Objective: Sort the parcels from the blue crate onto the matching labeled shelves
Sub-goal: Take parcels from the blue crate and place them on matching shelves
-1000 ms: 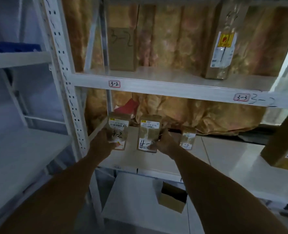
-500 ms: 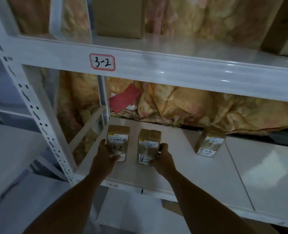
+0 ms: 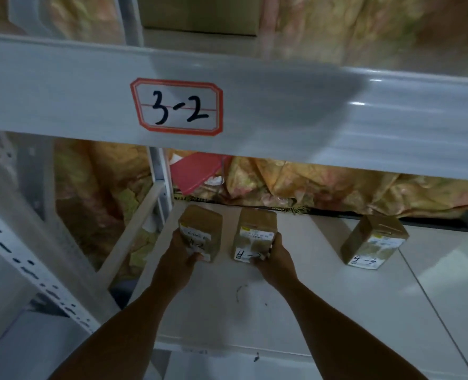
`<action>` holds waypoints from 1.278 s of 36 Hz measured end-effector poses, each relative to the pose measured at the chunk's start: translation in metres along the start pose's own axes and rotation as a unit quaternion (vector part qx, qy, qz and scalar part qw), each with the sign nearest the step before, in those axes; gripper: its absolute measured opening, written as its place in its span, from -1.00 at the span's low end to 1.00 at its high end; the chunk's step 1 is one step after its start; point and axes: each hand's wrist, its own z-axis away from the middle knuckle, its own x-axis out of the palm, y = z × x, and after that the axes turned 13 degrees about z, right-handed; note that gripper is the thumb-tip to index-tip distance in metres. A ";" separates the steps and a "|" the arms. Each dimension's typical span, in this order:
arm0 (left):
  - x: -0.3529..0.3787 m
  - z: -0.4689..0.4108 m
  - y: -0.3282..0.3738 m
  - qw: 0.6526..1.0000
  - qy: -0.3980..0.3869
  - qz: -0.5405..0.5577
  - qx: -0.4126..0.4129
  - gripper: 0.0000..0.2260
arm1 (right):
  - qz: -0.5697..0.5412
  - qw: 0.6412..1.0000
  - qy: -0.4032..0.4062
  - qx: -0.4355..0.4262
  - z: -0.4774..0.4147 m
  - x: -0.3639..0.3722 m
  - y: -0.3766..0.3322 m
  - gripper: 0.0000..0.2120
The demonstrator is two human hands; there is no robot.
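Observation:
Two small brown parcels stand upright on the lower white shelf point(image 3: 296, 311). My left hand point(image 3: 182, 259) grips the left parcel point(image 3: 201, 229), whose label reads 4-2. My right hand point(image 3: 272, 257) grips the middle parcel point(image 3: 254, 231) by its lower right corner; its handwritten mark starts with 4 and the rest is covered. A third parcel point(image 3: 374, 242), marked 4-3, stands alone further right on the same shelf. The beam of the shelf above carries a red-framed label point(image 3: 176, 106) reading 3-2. The blue crate is out of view.
A cardboard box point(image 3: 200, 15) stands on the 3-2 shelf above. Patterned yellow cloth point(image 3: 323, 187) and a red item point(image 3: 194, 174) lie behind the lower shelf. A perforated white upright point(image 3: 32, 272) runs down at the left. The upper beam hangs low over the parcels.
The view has moved closer and lower toward the shelf. Both hands have kept hold of their parcels, which now stand a little deeper on the lower shelf.

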 end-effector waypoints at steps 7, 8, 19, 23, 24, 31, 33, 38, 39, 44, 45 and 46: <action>0.003 0.001 0.002 1.000 0.000 0.000 -0.012 -0.53 | 0.015 1.000 0.010 0.008 -0.004 0.001 0.002 -0.43; 0.005 0.003 0.002 1.000 0.005 0.004 -0.018 -0.53 | 0.018 1.000 0.011 0.008 -0.003 0.001 0.003 -0.43; 0.020 0.006 0.016 0.995 0.064 0.019 -0.071 -0.38 | 0.026 0.999 -0.009 0.016 -0.002 -0.002 0.004 -0.46; 0.021 0.005 0.012 0.996 0.063 -0.001 -0.063 -0.44 | 0.038 0.999 -0.028 0.016 -0.005 -0.008 0.007 -0.44; 0.021 0.006 0.012 0.996 0.061 -0.005 -0.061 -0.44 | 0.041 0.999 -0.032 0.016 -0.006 -0.009 0.008 -0.43; 0.021 0.007 0.012 0.996 0.061 0.004 -0.064 -0.49 | 0.056 0.997 -0.049 0.011 -0.007 -0.013 0.007 -0.42; 0.020 0.007 0.014 0.996 0.064 0.000 -0.068 -0.50 | 0.069 0.996 -0.059 0.009 -0.007 -0.014 0.007 -0.40; 0.023 0.011 0.017 0.995 0.071 0.001 -0.075 -0.53 | 0.068 0.995 -0.068 0.025 -0.004 -0.016 0.007 -0.29; 0.023 0.012 0.017 0.994 0.072 0.002 -0.078 -0.53 | 0.067 0.995 -0.074 0.027 -0.003 -0.016 0.007 -0.27; 0.026 0.021 0.023 0.993 0.057 -0.007 -0.104 -0.50 | 0.084 0.992 -0.085 0.048 0.005 -0.017 0.009 -0.24; 0.025 0.023 0.025 0.993 0.047 -0.020 -0.111 -0.46 | 0.097 0.990 -0.083 0.051 0.008 -0.018 0.008 -0.27; 0.025 0.026 0.026 0.992 0.035 -0.037 -0.116 -0.43 | 0.116 0.988 -0.083 0.054 0.011 -0.021 0.008 -0.33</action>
